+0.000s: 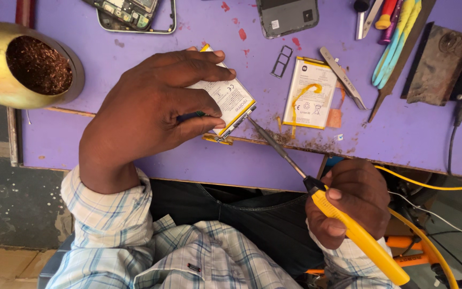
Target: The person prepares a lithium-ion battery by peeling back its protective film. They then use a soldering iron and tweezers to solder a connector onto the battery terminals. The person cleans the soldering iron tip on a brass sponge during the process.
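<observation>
Right now I have my left hand (151, 101) pressed flat over a white phone battery (224, 101) at the near edge of the purple table (199, 160), fingers closed around its sides and a thin dark-and-green item pinched under the thumb; what that item is I cannot tell. My right hand (348, 200) is wrapped tight around the yellow handle of a soldering iron (316, 192), and its metal tip sits at the battery's lower right corner, touching or just short of it. From this I judge the work at that corner is in progress: the battery is out of any phone and lies on the table, with a small yellow strip just beneath its edge.

A second battery (310, 92) lies just to the right, a white rectangle with a yellow border, grey symbols and a curl of yellow tape across its label. My battery's label is white with small dark marks and a yellow edge. Between them lies a black card tray (282, 61). Further off sit an opened phone frame (135, 13), a grey back cover (287, 16), metal tweezers (342, 75) and a brass pot of cleaning wool (28, 64).
</observation>
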